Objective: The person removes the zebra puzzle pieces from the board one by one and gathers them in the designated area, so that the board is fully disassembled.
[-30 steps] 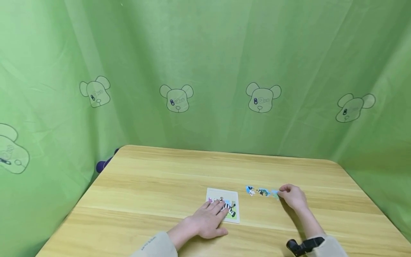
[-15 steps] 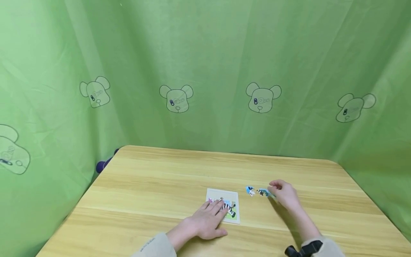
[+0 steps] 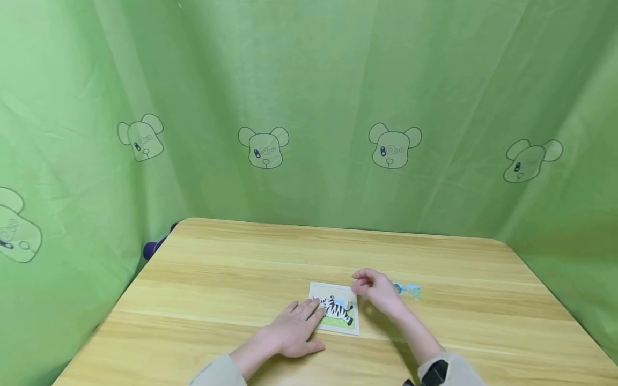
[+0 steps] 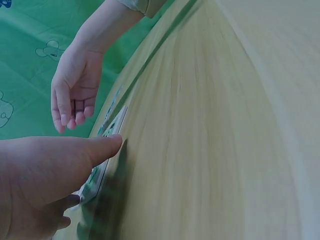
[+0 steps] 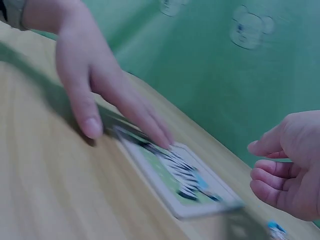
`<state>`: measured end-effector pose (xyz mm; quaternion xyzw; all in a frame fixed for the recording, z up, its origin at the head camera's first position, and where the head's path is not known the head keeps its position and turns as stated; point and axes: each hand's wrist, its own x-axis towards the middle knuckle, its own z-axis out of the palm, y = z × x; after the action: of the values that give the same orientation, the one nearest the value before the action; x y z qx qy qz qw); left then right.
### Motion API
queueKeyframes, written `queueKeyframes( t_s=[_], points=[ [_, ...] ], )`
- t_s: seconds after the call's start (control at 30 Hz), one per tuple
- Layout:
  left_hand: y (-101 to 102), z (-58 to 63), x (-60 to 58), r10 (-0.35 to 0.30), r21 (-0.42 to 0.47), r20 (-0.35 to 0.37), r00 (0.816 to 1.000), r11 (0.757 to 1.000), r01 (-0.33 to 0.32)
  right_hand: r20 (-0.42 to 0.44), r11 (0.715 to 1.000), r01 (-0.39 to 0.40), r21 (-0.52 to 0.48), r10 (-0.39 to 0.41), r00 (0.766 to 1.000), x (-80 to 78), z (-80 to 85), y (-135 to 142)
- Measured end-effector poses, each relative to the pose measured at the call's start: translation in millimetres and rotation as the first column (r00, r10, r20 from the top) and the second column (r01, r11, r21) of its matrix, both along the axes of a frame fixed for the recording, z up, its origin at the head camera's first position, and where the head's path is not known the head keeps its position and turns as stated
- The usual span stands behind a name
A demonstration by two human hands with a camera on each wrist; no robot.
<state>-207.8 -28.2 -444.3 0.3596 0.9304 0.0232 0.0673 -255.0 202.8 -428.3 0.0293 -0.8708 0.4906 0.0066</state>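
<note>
A white-bordered jigsaw board (image 3: 338, 328) showing a zebra lies flat on the table. My left hand (image 3: 296, 327) rests over its left part with the fingers straight, hiding that side of the picture. Beside the board's right edge hovers my right hand (image 3: 377, 292), fingers loosely bent. In the right wrist view, that right hand (image 5: 292, 167) has nothing between thumb and fingers. Two puzzle pieces, a blue one (image 3: 398, 288) and a blue-green one (image 3: 413, 291), lie to its right. Below the hand in the right wrist view, a small blue-and-white piece (image 5: 276, 230) lies on the table.
The wooden table (image 3: 232, 268) stretches out around the board. Green curtain (image 3: 309, 96) printed with bear heads encloses its far and side edges. A purple object (image 3: 152, 250) shows past the left edge. A black strap (image 3: 435, 372) sits on the right wrist.
My right hand has travelled left from the rightmost piece, over the row of pieces, to the board's edge. My left hand has drawn back slightly leftward, uncovering more of the zebra.
</note>
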Motion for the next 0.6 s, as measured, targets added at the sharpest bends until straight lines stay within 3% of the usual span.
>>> queueKeyframes(
  t_s=[0.23,0.6],
  points=[
    [-11.9,0.1,3.2,-0.013,0.016,-0.025,1.000,1.000,0.013,0.000,0.994,-0.106,-0.024,0.106,0.994,0.6,-10.1,-31.4],
    [-15.9,0.2,7.9,-0.076,-0.011,-0.067,0.995,0.997,0.075,-0.029,0.975,-0.194,0.112,0.198,0.980,0.7,-21.2,-52.9]
  ],
)
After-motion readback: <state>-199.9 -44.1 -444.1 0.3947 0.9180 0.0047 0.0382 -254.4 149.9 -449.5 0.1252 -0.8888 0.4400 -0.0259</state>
